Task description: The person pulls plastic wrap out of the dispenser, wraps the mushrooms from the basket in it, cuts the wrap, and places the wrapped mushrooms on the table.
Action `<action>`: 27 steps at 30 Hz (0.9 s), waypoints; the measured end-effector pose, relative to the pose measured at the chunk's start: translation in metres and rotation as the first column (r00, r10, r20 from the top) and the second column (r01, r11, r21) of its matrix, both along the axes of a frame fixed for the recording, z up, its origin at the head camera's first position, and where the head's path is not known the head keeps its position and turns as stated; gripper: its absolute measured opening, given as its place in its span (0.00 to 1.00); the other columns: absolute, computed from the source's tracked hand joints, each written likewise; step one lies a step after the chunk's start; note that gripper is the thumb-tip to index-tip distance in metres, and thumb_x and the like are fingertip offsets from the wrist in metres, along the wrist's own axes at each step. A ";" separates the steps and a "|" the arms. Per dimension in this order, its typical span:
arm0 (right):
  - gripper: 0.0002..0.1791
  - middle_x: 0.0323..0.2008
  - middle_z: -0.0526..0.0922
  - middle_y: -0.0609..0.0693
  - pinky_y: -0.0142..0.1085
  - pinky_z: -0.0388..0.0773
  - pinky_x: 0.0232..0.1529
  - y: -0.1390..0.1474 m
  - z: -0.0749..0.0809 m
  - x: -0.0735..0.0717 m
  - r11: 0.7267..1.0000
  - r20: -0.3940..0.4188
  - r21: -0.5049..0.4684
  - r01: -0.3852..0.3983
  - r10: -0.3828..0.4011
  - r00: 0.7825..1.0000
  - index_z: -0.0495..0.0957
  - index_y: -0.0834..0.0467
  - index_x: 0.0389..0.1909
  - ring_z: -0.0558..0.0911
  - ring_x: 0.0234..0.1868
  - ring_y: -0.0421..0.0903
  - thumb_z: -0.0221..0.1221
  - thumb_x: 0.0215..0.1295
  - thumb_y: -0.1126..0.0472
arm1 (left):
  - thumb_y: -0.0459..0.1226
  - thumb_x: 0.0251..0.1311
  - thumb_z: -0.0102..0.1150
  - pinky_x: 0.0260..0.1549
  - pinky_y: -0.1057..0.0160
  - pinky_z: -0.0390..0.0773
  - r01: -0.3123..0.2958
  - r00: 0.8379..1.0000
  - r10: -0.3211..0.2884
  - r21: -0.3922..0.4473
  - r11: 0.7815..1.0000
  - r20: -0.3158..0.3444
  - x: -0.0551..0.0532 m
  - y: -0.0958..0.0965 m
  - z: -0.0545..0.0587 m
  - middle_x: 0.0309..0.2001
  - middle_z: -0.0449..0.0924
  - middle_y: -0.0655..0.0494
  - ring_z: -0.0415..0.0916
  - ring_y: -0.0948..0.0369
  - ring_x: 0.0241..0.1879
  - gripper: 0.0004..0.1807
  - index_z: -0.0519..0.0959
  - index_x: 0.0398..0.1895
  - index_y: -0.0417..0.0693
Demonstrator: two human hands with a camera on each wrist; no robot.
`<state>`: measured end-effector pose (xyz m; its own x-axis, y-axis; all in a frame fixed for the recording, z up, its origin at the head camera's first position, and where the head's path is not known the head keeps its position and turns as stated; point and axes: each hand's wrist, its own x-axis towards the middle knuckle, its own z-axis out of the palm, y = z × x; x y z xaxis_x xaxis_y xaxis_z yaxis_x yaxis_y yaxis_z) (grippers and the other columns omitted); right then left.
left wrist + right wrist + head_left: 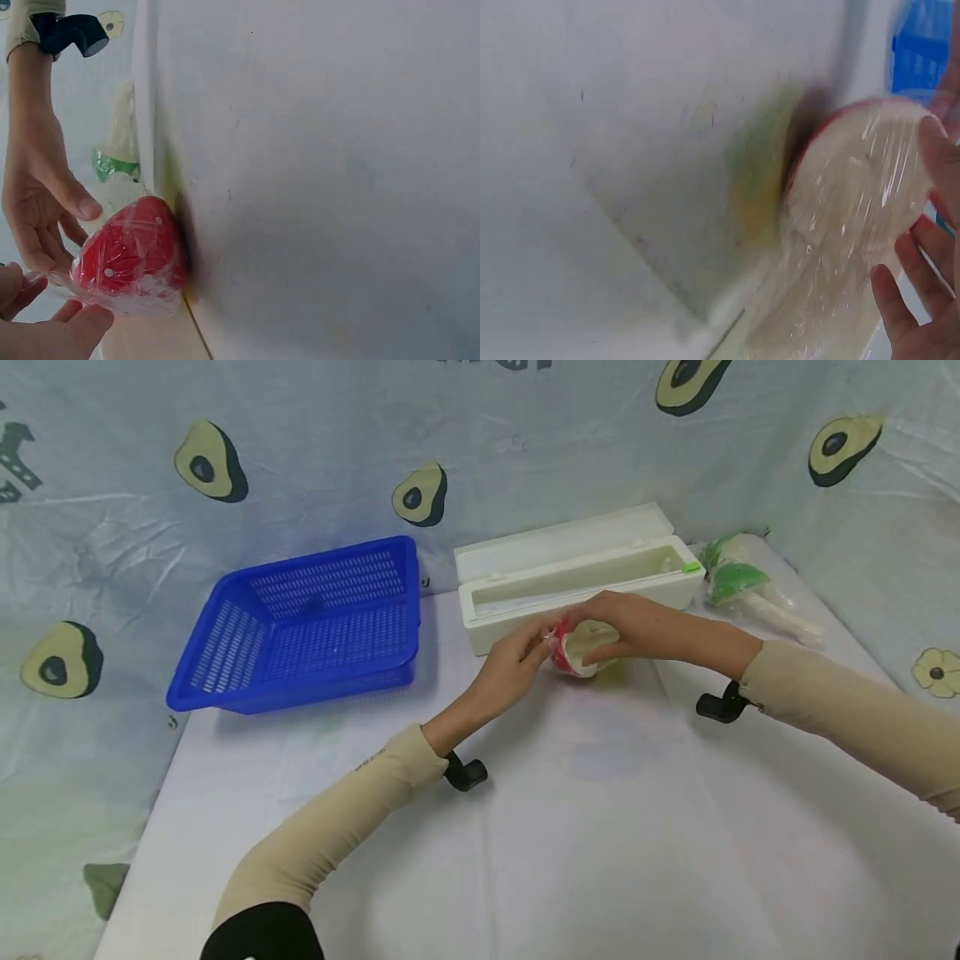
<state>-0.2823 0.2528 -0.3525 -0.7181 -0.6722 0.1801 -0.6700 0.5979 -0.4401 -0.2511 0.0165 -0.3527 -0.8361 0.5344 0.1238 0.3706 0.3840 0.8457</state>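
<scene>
Both hands meet at a plastic-wrapped mushroom with a red, white-dotted cap (131, 247) and a cream underside (847, 172), held just above the table by the white box's front. My left hand (513, 664) pinches the clear wrap (135, 302) at the cap's side. From the other side my right hand (630, 622) curls around the mushroom, its thumb (934, 146) against the underside's edge and its fingers spread along the wrap. In the head view the right hand covers part of the mushroom.
A blue plastic basket (405, 672) stands at the back left. Behind the hands is a white lidded box (480, 635), its lid (562, 539) raised. A green-and-white wrapped item (750, 585) lies to its right. Printed sheeting (315, 435) rises behind the table.
</scene>
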 end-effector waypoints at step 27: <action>0.21 0.58 0.82 0.60 0.48 0.80 0.58 0.019 0.005 0.001 0.984 0.271 -0.163 -0.073 0.116 0.956 0.69 0.65 0.61 0.80 0.62 0.59 0.57 0.69 0.77 | 0.32 0.62 0.62 0.57 0.57 0.67 -0.068 0.909 -0.107 -0.394 0.916 -0.404 0.000 0.027 -0.015 0.54 0.64 0.49 0.61 0.50 0.58 0.05 0.76 0.39 0.46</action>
<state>-0.2814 0.2715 -0.3473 -0.6883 -0.7202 0.0862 -0.5585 0.4504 -0.6965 -0.2515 0.0437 -0.3675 -0.7447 0.6268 0.2291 0.6594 0.6385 0.3968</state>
